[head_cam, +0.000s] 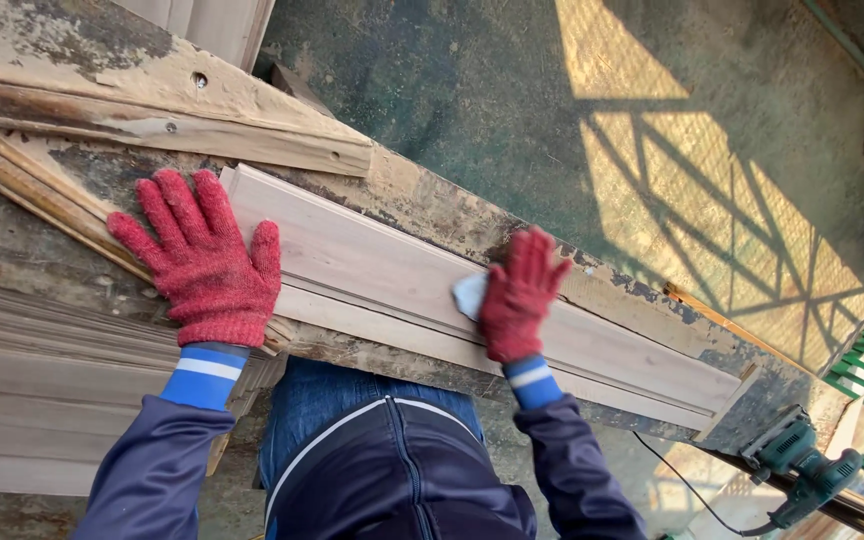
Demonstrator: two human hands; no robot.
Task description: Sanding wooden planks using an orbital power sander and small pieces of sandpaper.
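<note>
Wearing a navy jacket with a white stripe [392, 470] and blue jeans, standing right up against the near edge of a worn, paint-flaked wooden bench [432, 205]. Pressing the left hand [202, 262], in a red knit glove, flat and spread-fingered on the near left end of a pale moulded wooden board [392, 270], fingers reaching onto the rough bench top beside it, gripping nothing. Holding the right hand [517, 295], also red-gloved, curled down on a small pale sanding pad [469, 296], bearing it against the middle of the same board. Keeping the hands well apart along the board's length. Lying lengthwise across the bench, running from upper left to lower right, with its far right end butting against a small wooden stop [727, 400]. Resting above it to the left, an older weathered plank [152, 100] with screw holes. Stacking up at the left edge, further grey moulded boards [42, 400]. Sitting at the lower right, past the bench end, a green power sander [802, 470] with a black cord. Falling across the green concrete floor [512, 80], sunlight crossed by lattice shadow.
</note>
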